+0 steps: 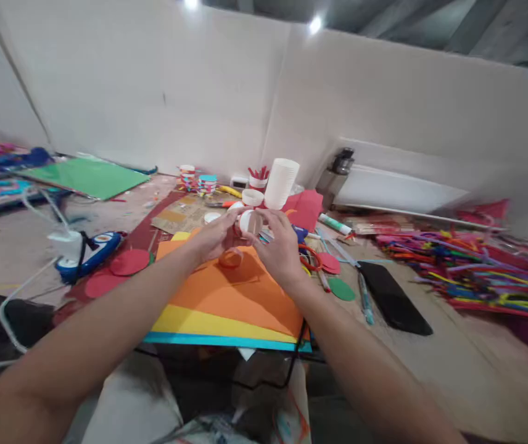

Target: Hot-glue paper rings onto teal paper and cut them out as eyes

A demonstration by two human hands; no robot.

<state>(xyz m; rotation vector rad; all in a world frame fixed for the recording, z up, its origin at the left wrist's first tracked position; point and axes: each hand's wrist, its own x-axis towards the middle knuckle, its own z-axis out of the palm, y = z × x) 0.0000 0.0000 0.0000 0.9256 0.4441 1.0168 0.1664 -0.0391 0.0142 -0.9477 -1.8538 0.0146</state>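
Observation:
Above a stack of coloured sheets, both my hands hold a small white cup (247, 221) between their fingers. My left hand (218, 235) closes on its left side. From the right, my right hand (279, 242) has its thumb and fingers against it. Blur and the fingers hide part of the cup. Just below, an orange strip curled into a ring (230, 259) lies on the orange sheet (240, 290). Yellow and blue sheets show under the orange one.
Behind my hands stand a tall stack of white cups (281, 183) and decorated cups (207, 184). At right lie a black phone (393, 297), a blue cutter-like tool (365, 300) and many pipe cleaners (472, 265). Left are red paper circles (129, 262) and a corded blue item (89, 256).

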